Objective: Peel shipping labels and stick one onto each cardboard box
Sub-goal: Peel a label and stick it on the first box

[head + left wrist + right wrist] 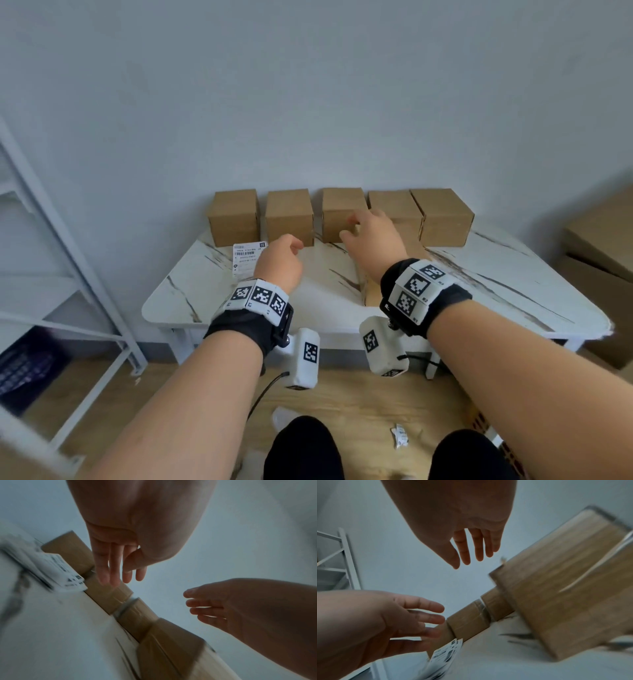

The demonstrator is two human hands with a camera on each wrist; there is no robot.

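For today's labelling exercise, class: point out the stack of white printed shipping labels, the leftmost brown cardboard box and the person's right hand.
Stack of white printed shipping labels (244, 255): head view, barcode area.
Leftmost brown cardboard box (234, 222): head view, front face.
Right hand (375, 236): head view, back of hand.

Five boxes (342, 214) in a row along the back edge of the tabletop (513, 291), against the wall (308, 85); the two rightmost touch. Label sheet (245, 258) lies just before the leftmost box. A sixth box (556, 601) sits nearer, mid-tabletop, under the right wrist. Shelf rack (51, 240) left of tabletop, larger cartons (603, 260) on the floor right.
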